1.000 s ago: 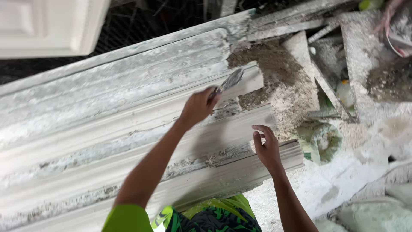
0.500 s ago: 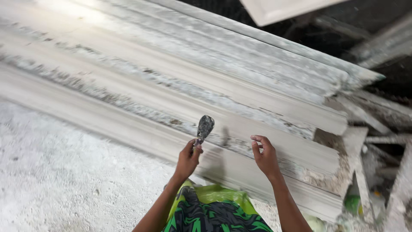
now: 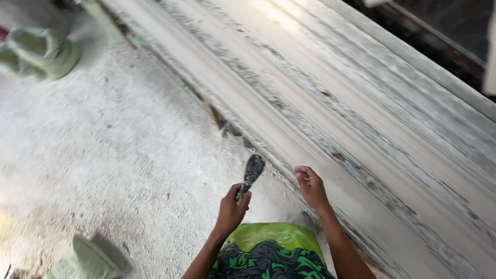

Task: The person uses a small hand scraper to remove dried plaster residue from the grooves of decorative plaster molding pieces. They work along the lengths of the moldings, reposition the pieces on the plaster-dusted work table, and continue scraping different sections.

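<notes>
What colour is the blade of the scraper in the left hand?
Dark grey, nearly black, with pale specks: the scraper in the left hand shows best in the head view.

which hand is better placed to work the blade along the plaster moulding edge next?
Left, probably. The left hand already grips the putty knife, blade up, close to the plaster moulding. The right hand is empty, fingers curled, at the moulding's near edge, better for steadying.

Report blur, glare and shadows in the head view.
Head view: the long white moulding is motion-smeared along its length and overexposed near the top; the left hand and its putty knife are sharper; a soft shadow lies beside the green sack.
</notes>
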